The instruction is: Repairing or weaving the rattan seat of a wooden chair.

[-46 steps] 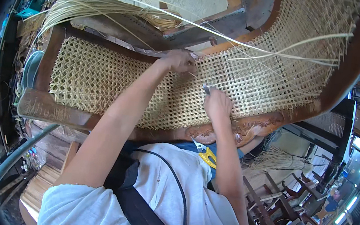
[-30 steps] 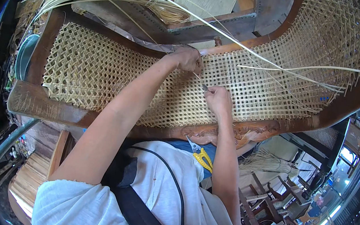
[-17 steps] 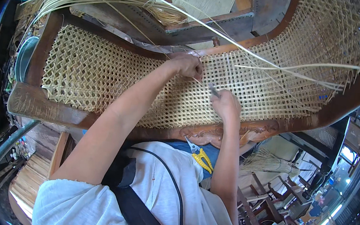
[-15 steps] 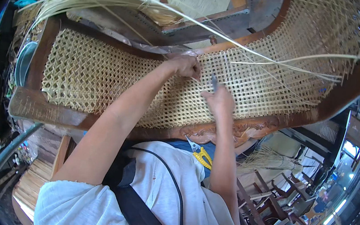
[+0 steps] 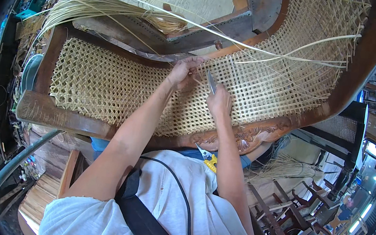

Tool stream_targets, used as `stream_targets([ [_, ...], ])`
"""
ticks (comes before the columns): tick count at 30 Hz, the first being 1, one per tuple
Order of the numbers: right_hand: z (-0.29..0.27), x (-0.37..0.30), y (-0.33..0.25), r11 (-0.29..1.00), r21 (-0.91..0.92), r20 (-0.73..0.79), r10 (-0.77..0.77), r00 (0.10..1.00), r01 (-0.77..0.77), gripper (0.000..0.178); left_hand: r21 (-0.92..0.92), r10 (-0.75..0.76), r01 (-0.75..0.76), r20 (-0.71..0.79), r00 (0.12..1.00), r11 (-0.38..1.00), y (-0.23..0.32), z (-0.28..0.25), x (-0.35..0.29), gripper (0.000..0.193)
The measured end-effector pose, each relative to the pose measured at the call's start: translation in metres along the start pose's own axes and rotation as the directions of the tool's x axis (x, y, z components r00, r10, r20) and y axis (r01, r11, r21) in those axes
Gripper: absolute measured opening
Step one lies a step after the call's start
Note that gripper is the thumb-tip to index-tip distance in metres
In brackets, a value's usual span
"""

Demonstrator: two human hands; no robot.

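Note:
A long, curved cane seat panel (image 5: 90, 78) lies across my lap in a carved brown wooden frame (image 5: 65, 120). My left hand (image 5: 183, 73) is closed at the panel's far edge, its fingers pinched around a thin cane strand (image 5: 197, 79). Just to the right, my right hand (image 5: 219, 102) grips a narrow, tapered grey metal blade (image 5: 211, 82) over the open weave. The blade points up and away from me; its handle is hidden in my palm. Yellow-handled snips (image 5: 211, 161) rest at my waist, partly behind my right forearm.
A bundle of loose cane strands (image 5: 100, 9) lies beyond the panel, and long strands arch over the weave. A second wooden frame (image 5: 193, 32) stands behind it. More cane (image 5: 287, 169) and wooden chair parts (image 5: 291, 210) are at right. A metal tube (image 5: 21, 158) is at lower left.
My right hand has turned and moved left, bringing the blade closer to my left hand. My left hand has shifted slightly left. The whole view has shifted a little.

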State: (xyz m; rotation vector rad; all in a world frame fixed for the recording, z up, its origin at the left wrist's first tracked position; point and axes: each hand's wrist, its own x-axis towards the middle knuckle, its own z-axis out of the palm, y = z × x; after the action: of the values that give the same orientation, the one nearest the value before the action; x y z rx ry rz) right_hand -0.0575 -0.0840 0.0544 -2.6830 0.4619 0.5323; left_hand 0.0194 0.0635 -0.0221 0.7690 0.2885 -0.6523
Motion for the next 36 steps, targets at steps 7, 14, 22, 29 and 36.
stream_targets([
  [7,-0.035,-0.023,0.012,0.996,0.034,0.023,0.076,0.997,-0.077,0.022,0.964,0.145,-0.172,0.145,0.979,0.201,-0.002,-0.006,0.006,0.02],
  [14,-0.077,-0.04,0.027,0.963,0.27,-0.156,0.062,0.986,-0.018,0.014,0.799,-0.221,-0.227,0.406,0.887,0.557,-0.015,0.042,-0.002,0.026],
  [22,-0.054,-0.04,0.016,0.997,-0.071,-0.043,0.034,0.998,-0.037,0.021,0.582,-0.184,-0.021,0.291,0.939,0.813,-0.023,0.012,0.005,0.02],
  [29,-0.038,-0.039,-0.001,0.933,-0.354,0.044,-0.055,0.998,0.067,0.016,0.752,-0.105,-0.192,0.328,0.939,0.631,-0.021,0.006,0.01,0.011],
  [36,-0.029,-0.03,-0.004,0.955,-0.292,-0.005,-0.06,0.998,0.056,0.018,0.818,-0.062,-0.223,0.3,0.952,0.53,-0.019,0.011,0.01,0.01],
])
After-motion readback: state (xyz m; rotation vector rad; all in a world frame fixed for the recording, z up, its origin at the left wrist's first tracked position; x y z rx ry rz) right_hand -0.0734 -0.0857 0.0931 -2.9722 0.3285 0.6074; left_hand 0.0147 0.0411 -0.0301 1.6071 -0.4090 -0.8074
